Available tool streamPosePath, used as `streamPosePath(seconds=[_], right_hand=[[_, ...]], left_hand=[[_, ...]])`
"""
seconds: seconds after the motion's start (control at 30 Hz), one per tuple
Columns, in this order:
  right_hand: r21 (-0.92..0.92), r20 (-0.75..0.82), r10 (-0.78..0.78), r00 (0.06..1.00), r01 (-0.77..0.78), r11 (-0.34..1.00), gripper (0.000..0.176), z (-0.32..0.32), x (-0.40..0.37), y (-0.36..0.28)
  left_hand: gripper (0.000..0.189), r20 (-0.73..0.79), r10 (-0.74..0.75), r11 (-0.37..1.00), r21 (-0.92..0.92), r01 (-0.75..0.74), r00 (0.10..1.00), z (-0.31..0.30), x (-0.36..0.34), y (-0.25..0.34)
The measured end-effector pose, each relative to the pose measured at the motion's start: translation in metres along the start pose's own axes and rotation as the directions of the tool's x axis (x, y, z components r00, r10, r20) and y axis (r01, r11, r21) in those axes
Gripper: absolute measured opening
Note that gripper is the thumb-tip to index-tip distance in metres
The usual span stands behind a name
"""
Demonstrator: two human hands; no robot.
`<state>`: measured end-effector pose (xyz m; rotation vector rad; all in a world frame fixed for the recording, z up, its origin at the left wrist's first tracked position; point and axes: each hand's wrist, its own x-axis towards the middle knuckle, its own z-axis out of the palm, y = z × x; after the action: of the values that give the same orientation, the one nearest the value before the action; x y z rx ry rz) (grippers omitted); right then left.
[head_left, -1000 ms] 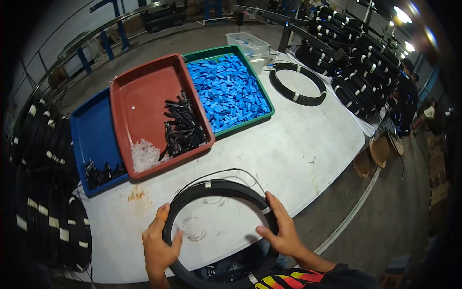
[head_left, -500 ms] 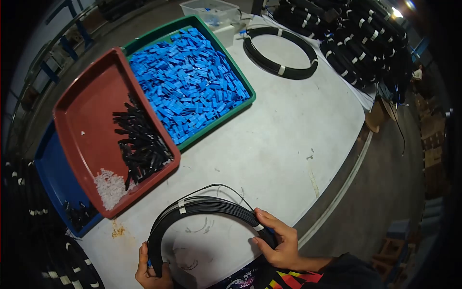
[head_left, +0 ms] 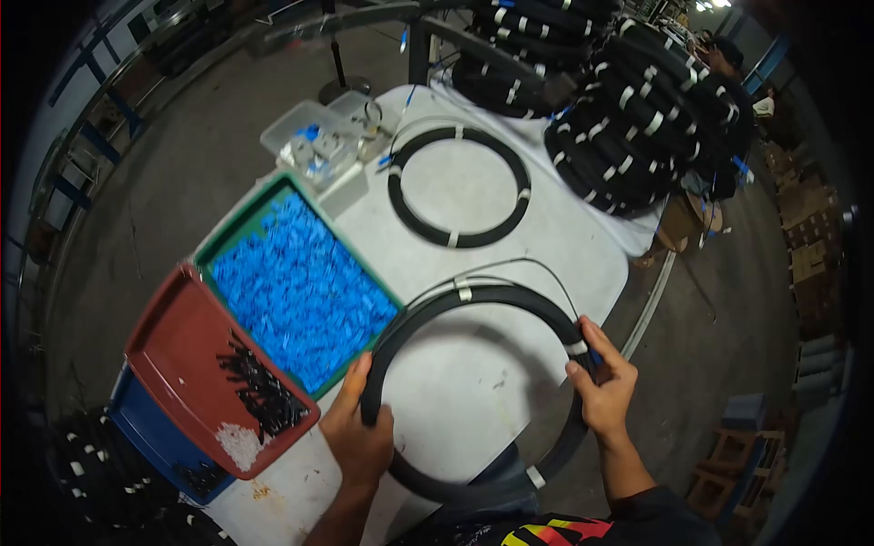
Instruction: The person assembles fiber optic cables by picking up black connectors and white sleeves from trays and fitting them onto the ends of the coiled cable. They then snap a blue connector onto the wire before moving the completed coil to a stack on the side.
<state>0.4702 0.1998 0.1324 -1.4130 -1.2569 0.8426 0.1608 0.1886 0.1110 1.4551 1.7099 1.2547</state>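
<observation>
Clenched grips, L hand (head_left: 362, 437) & R hand (head_left: 603, 391) on opposite rims of black coil (head_left: 496, 294): I log it wound, taped at 3 pts (thin tail (head_left: 537, 263) loose), second taped coil (head_left: 458, 240) lying beyond.

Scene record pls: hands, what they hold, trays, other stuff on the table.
left hand: grips black cable coil, left arc
right hand: grips same coil, right arc
second coil: flat on white table, farther off
green tray: blue parts
red tray: black parts, white bits
far edge: stacked coils
</observation>
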Motion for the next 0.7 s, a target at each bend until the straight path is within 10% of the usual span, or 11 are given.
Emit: streamPosePath(seconds=[0.33, 0.7], right_hand=[[0.021, 0.050, 0.031, 0.998, -0.032, 0.999, 0.056, 0.022, 0.284, 0.083], [-0.065, 0.032, 0.056, 0.998, -0.054, 0.996, 0.055, 0.073, 0.381, 0.130]], left_hand=[[0.074, 0.017, -0.139, 0.990, 0.013, 0.138, 0.990, 0.145, 0.246, -0.016], [0.078, -0.017, -0.127, 0.991, 0.035, 0.127, 0.992, 0.181, 0.337, -0.055]])
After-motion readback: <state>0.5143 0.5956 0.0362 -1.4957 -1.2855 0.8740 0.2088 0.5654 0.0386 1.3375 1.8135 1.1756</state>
